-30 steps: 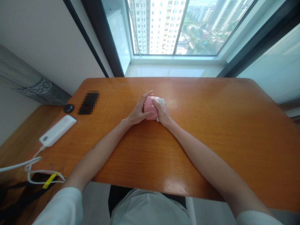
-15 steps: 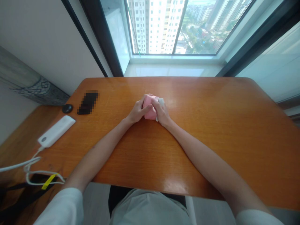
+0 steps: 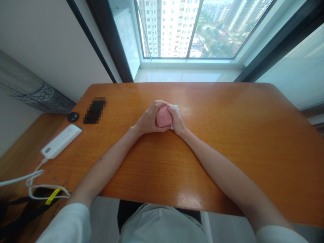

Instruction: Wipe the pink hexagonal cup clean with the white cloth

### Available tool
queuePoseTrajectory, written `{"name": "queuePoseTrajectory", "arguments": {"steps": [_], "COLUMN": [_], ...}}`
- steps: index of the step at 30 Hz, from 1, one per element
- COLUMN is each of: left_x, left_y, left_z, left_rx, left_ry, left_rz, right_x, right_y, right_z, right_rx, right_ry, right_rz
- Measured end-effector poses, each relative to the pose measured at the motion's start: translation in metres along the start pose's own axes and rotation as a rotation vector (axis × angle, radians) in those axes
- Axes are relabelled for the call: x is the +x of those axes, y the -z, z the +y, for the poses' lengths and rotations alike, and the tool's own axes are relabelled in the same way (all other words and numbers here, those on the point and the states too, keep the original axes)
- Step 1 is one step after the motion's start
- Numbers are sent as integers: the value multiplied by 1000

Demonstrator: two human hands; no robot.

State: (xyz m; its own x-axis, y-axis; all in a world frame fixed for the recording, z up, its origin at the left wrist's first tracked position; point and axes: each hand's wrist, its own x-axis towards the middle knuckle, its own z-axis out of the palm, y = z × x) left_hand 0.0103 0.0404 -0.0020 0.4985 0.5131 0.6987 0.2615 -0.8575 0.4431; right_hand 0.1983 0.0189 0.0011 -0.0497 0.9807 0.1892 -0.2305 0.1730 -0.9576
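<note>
A small pink block-like object (image 3: 164, 117) with rounded edges is held between my two hands above the middle of the table. My left hand (image 3: 152, 118) curls around its left side, thumb along the near edge and fingers over the far edge. On the right side, my right hand (image 3: 178, 120) is closed against it, with a white tissue or cloth (image 3: 175, 108) bunched under the fingers. Part of the white piece shows past the knuckles; the rest is hidden. The exact kind of the pink object cannot be made out.
The brown wooden table (image 3: 227, 135) reaches to the window. At the left lie a white power bank-like device (image 3: 61, 141) with a white cable (image 3: 35, 175), a round black object (image 3: 73, 117) and a dark pixelated item (image 3: 94, 111). A yellow tag (image 3: 54, 196) sits on the cable.
My left hand has shifted its grip: its thumb has moved from the top of the pink object down to its near edge. The pink object has turned slightly.
</note>
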Motion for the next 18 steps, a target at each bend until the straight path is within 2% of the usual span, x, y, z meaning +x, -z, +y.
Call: {"name": "queuePoseTrajectory", "arguments": {"steps": [3,6,9,12,14,16,18], "left_x": [1,-1,-3,-4,-5,-5,-5], "left_y": [-4,-8,-10,-10,-10,-9,-6], "left_z": [1,-1,-1,2,3,2,-1], "left_rx": [-111,-297,-348,-275,-195,-115,-44], "left_ry": [154,348,397,318,190,54,-21], "left_rz": [27,36,39,75,94,66,7], "right_x": [-4,-9,-11,-10,-6,-2,2], "right_y": [-2,-5,-8,-8,-6,-4,-2], "right_z": [1,-3,-7,-9,-8,-6,-3], "right_rx": [-31,-76,-87,-75,-47,-4,45], "right_ry": [-25,16,55,69,71,63,55], "right_rz": [-21,-23,-29,-41,-33,-20,-19]}}
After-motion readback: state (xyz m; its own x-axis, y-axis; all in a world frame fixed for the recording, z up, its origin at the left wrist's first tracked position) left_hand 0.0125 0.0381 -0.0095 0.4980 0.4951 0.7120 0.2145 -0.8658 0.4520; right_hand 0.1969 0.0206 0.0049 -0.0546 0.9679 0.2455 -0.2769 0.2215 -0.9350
